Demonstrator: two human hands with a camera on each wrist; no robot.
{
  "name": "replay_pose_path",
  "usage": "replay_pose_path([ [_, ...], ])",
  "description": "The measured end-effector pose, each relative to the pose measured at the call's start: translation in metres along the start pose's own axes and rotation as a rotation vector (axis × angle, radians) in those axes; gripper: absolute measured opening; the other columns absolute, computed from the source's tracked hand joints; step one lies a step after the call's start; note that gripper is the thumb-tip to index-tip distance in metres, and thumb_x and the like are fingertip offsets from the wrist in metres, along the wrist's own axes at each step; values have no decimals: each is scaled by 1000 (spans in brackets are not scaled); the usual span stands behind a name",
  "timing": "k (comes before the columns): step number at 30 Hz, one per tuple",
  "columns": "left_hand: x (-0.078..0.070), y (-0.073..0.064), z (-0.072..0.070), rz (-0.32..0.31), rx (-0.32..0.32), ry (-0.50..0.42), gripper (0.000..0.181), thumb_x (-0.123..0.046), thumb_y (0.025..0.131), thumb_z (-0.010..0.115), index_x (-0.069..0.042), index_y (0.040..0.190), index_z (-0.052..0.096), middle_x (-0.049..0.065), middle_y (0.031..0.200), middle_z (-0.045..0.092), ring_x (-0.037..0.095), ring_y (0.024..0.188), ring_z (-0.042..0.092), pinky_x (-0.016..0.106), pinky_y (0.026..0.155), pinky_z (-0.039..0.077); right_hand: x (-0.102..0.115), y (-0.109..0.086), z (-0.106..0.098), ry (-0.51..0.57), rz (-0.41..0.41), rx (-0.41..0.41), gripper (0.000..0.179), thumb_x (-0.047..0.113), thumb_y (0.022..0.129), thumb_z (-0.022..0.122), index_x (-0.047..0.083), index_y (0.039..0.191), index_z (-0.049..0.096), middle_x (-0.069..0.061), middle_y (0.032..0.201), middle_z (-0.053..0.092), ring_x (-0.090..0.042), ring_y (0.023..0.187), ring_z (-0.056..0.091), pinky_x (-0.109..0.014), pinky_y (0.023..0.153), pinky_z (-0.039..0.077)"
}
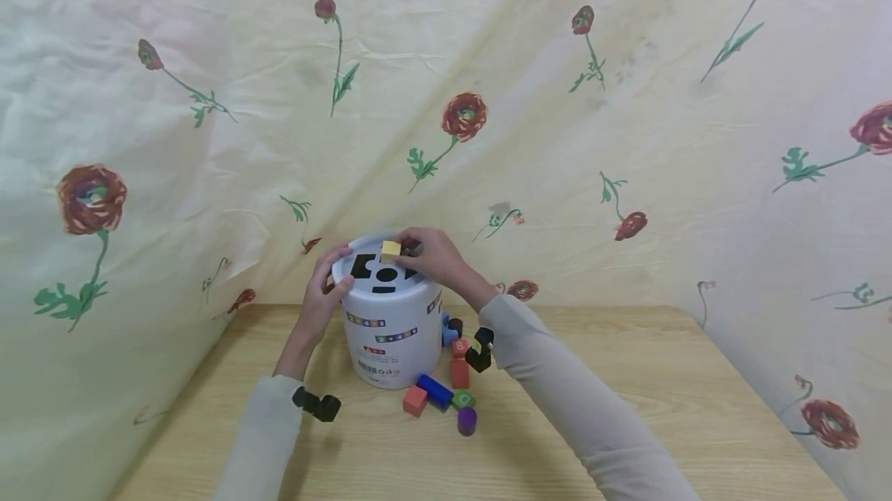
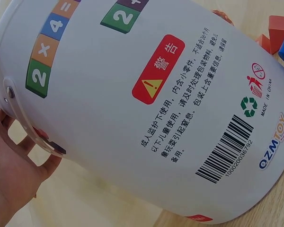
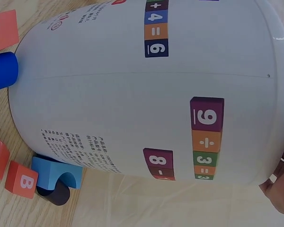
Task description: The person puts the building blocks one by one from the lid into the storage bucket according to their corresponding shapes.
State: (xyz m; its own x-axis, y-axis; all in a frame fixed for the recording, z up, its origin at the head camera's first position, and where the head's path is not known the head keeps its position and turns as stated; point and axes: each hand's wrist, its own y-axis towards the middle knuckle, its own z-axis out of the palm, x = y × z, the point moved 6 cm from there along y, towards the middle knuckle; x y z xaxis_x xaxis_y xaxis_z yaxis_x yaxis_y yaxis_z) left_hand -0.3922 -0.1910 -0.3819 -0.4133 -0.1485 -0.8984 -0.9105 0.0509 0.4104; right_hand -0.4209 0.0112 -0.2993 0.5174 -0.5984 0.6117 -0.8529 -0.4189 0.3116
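Note:
A white plastic bucket stands upright on the table, its lid cut with dark shaped holes. My left hand grips the lid's left rim, fingers toward the back and thumb at the front. Between the thumb and fingers of my right hand is a small yellow block, pinched over the back part of the lid. In the left wrist view the bucket's handle hangs beside the left fingers. The right wrist view shows only part of the right hand, at the rim.
Around the bucket's base lie a blue cylinder, an orange-red cube, a purple block, a green block and several red blocks. A light blue arch block rests beside a black cylinder. Flowered cloth hangs behind.

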Motion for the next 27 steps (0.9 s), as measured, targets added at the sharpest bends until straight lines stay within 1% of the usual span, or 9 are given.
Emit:
replay_pose_path([
  [9,-2,0,0,11,11,-19,55,-21,100,55,-13,153,42,6,167,22,32,151,25,62,119,29,-1,0,1,-24,-18,-14,35,16,93,74,4,126,69,-12,120,72,-26,116,66,-42,103,53],
  [16,-5,0,0,20,21,-12,56,-20,99,55,-12,153,42,6,167,23,31,149,25,57,117,31,-1,-2,0,-19,-8,-13,33,15,93,73,3,124,70,-12,120,72,-26,115,66,-41,103,53],
  [22,-5,-1,-1,-9,27,29,57,-22,100,55,-15,154,41,4,167,23,31,148,26,54,114,33,-3,-6,-3,-20,-5,-24,33,15,94,72,5,126,69,-11,128,70,-28,125,62,-43,108,50],
  [27,-7,0,-3,-16,35,52,56,-21,99,56,-16,154,42,5,166,24,31,146,29,51,111,37,-7,-11,-11,-41,-31,-56,35,15,93,74,6,126,69,-11,134,67,-28,131,59,-44,112,47],
])
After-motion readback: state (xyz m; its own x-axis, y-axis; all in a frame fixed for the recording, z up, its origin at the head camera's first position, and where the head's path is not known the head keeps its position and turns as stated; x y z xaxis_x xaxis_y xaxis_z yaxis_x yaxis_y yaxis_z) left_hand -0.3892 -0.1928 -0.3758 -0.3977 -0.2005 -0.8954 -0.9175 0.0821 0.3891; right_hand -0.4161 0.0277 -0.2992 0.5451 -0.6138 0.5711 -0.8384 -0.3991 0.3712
